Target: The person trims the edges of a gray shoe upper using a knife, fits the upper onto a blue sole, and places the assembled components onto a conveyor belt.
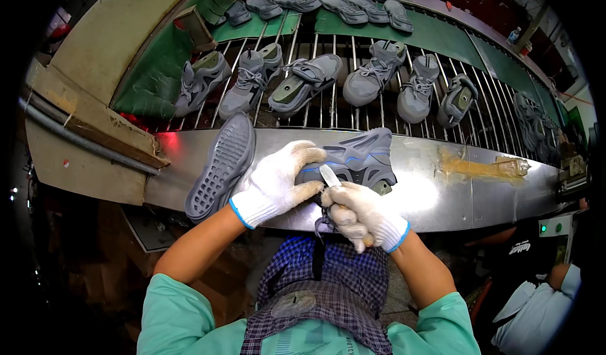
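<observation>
My left hand [271, 181], in a white knit glove with a blue cuff, is closed round the toe end of a grey shoe [365, 156]. That shoe lies tilted on its side over the metal ledge, its thick grey sole turned away from me. Closed in my gloved right hand [365, 217] is a small white flat-bladed tool [329, 176]. Its blade points up toward the shoe's edge between my hands; whether it touches is unclear. Dark laces [323, 222] hang below the shoe. Beside my left hand, a loose grey shoe sole [222, 168] leans with its tread facing up.
Beyond the shiny metal ledge [435, 194], a rack of metal rods [372, 118] carries several grey shoes [375, 74]. Grey soles [344, 7] lie on green sheeting behind them. A padded board [95, 159] borders the left. Another person's sleeve [536, 317] shows at lower right.
</observation>
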A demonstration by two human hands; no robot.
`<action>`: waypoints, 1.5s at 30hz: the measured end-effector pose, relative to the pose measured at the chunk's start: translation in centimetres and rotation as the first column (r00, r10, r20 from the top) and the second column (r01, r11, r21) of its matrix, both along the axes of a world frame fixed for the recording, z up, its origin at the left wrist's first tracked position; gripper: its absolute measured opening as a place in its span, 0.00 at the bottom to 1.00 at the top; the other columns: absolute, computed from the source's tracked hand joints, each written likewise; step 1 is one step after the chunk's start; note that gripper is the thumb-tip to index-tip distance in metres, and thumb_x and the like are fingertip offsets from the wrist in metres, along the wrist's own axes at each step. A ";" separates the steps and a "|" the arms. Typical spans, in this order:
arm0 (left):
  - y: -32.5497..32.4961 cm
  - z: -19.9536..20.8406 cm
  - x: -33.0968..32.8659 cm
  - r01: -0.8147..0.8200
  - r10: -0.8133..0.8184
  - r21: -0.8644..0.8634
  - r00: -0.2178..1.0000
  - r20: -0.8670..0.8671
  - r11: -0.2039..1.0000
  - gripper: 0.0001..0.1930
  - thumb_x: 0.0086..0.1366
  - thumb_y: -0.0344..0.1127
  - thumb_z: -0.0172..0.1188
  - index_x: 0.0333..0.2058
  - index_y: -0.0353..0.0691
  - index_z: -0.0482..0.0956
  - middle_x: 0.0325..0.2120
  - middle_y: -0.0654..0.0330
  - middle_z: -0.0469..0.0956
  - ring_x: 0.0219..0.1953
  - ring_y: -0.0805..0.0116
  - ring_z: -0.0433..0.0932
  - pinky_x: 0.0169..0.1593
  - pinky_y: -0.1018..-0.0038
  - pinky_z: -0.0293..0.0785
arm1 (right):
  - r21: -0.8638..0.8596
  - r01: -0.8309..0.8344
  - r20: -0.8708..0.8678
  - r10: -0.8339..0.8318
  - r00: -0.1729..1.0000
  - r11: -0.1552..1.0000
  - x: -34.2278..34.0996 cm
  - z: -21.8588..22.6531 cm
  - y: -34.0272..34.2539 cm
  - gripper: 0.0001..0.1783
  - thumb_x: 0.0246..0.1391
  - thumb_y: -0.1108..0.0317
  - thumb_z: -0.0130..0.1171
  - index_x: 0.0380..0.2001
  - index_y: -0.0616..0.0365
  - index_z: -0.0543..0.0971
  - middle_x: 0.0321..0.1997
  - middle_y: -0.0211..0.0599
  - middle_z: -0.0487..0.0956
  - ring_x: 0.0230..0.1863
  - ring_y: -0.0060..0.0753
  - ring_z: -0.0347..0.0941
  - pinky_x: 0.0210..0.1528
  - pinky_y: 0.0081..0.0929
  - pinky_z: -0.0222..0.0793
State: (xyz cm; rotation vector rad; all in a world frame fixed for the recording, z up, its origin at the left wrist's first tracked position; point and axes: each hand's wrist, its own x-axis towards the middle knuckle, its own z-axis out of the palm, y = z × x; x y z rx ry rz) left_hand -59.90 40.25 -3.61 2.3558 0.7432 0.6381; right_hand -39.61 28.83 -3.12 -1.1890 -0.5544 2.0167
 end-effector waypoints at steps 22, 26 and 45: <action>0.5 -0.6 -0.5 0.047 0.002 0.362 0.991 -0.135 0.931 0.20 0.58 0.41 0.77 0.51 0.51 0.89 0.59 0.40 0.79 0.52 0.41 0.85 0.53 0.57 0.85 | 0.146 0.104 0.185 -0.131 0.974 0.984 2.4 0.8 -1.8 0.27 0.75 0.53 0.50 0.61 0.68 0.71 0.25 0.28 0.70 0.15 0.18 0.66 0.14 0.22 0.76; 0.3 0.5 -1.7 -0.057 0.073 0.131 0.990 -0.122 0.990 0.33 0.61 0.41 0.77 0.64 0.44 0.78 0.63 0.40 0.76 0.58 0.43 0.82 0.60 0.60 0.80 | 0.115 0.075 0.200 -0.097 0.975 0.991 2.2 0.1 -3.7 0.28 0.77 0.55 0.48 0.67 0.69 0.68 0.26 0.29 0.70 0.17 0.18 0.67 0.16 0.22 0.76; 4.3 4.4 3.6 0.022 -0.045 -0.046 0.804 -0.593 0.999 0.47 0.59 0.59 0.71 0.71 0.42 0.67 0.62 0.45 0.77 0.61 0.41 0.80 0.62 0.53 0.78 | 0.020 0.049 0.179 -0.051 0.983 0.999 2.3 1.1 -0.2 0.26 0.79 0.56 0.43 0.51 0.74 0.76 0.21 0.35 0.75 0.09 0.24 0.68 0.10 0.23 0.75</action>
